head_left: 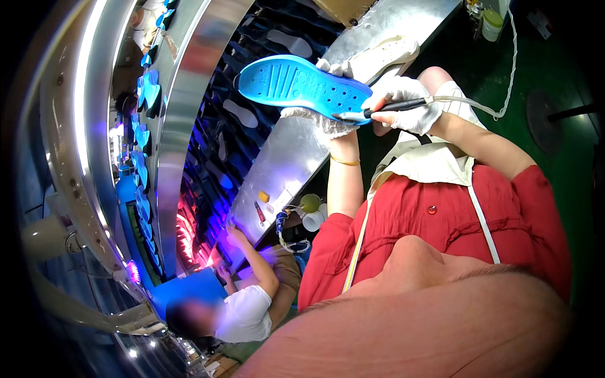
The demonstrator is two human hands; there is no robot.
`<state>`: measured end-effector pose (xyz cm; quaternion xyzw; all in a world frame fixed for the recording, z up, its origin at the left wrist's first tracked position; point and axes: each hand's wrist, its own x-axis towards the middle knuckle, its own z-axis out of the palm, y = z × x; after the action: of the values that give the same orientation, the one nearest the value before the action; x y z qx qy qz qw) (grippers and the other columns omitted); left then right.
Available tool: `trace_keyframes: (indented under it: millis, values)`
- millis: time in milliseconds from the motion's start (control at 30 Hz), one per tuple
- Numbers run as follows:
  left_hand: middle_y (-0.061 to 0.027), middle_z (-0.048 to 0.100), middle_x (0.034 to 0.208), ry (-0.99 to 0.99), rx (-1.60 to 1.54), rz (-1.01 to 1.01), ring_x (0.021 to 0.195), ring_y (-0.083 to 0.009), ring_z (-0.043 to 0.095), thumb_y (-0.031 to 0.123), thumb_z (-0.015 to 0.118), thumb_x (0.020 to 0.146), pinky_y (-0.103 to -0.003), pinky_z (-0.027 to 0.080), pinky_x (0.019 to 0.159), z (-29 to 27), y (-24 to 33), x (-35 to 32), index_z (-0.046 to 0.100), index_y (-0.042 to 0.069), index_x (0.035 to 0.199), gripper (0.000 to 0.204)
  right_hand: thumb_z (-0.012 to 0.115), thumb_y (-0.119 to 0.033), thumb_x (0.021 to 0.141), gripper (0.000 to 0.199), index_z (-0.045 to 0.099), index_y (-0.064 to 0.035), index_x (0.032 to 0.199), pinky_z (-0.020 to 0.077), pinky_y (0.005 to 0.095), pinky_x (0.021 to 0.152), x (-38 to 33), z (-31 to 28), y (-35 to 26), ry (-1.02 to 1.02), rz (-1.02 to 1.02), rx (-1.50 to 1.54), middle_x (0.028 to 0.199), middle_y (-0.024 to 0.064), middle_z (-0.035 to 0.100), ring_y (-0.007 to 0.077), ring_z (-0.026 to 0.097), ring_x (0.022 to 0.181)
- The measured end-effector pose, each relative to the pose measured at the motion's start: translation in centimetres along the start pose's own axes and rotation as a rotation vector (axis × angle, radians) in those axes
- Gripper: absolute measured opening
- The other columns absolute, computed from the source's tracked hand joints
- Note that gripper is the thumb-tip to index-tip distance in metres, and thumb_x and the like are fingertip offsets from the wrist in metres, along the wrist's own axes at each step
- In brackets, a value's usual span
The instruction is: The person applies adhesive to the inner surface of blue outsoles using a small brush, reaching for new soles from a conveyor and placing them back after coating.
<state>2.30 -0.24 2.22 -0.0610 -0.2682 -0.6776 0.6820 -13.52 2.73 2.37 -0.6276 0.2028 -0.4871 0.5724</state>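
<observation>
A bright blue shoe sole (283,82) is held up over the edge of the metal bench, its holed and ribbed face turned towards me. My left hand (319,121), in a white glove, wraps it from below, with fingertips showing over the far edge. My right hand (409,104), also gloved, grips a slim black-handled brush (403,105) with a pale tube running from its rear end. The brush's tip touches the sole's near edge by the holes. Just beyond the sole lies an off-white shoe piece (384,60) on the bench.
The metal bench (277,151) runs diagonally, bearing a yellow block (264,197). Beside it are racks of dark soles (239,113) and a conveyor with blue soles (142,135). A co-worker in white (246,312) sits lower left. A green-lidded jar (492,24) stands upper right.
</observation>
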Motion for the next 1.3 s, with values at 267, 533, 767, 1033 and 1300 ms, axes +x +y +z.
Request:
trace_keyframes:
  millis: [267,533,767,1033,1300]
  values:
    - [-0.0144,0.059,0.109,0.162,0.182,-0.156,0.104,-0.0293,0.055,0.081,0.056,0.052,-0.042,0.039,0.099,-3.8,2.8,0.6,0.046,-0.003,0.121,0.109,0.066,-0.007,0.079,0.014,0.061,-0.0041,0.091,0.0485,0.0259,0.063,2.6,-1.4,0.8,0.030,0.440,0.279,0.092,0.0066,0.063,0.0115,0.056,0.072]
    - [-0.0154,0.056,0.116,0.191,0.555,-0.242,0.101,-0.0286,0.059,0.084,0.051,0.050,-0.042,0.051,0.087,-6.3,7.1,0.8,0.043,0.006,0.129,0.111,0.070,-0.004,0.067,0.013,0.064,-0.0033,0.078,0.0475,0.0237,0.066,7.4,-1.2,1.6,-0.302,0.557,-0.130,0.078,0.0045,0.064,0.0115,0.059,0.071]
    - [-0.0159,0.060,0.111,0.188,0.602,-0.504,0.095,-0.0252,0.063,0.073,0.056,0.063,-0.037,0.053,0.082,-5.2,9.5,1.9,0.046,0.000,0.125,0.096,0.070,-0.006,0.065,0.013,0.065,-0.0051,0.077,0.0485,0.0288,0.075,9.0,-0.5,1.2,-0.347,0.223,-0.353,0.090,0.0067,0.064,0.0163,0.060,0.083]
    - [-0.0096,0.061,0.104,0.504,0.949,-0.691,0.083,-0.0182,0.061,0.054,0.047,0.088,-0.030,0.053,0.073,-5.3,10.5,3.2,0.050,0.007,0.123,0.060,0.069,-0.003,0.061,0.016,0.063,-0.0066,0.076,0.0474,0.0298,0.077,10.3,1.5,1.6,-0.481,0.516,-0.173,0.088,0.0047,0.065,0.0170,0.060,0.088]
    - [-0.0096,0.061,0.105,0.569,0.944,-0.745,0.087,-0.0169,0.061,0.053,0.048,0.088,-0.029,0.052,0.075,-3.9,9.4,3.1,0.051,0.003,0.121,0.060,0.068,-0.008,0.065,0.018,0.063,-0.0111,0.081,0.0456,0.0301,0.075,8.4,-0.1,2.3,-0.375,0.149,-0.490,0.088,0.0036,0.062,0.0186,0.057,0.083]
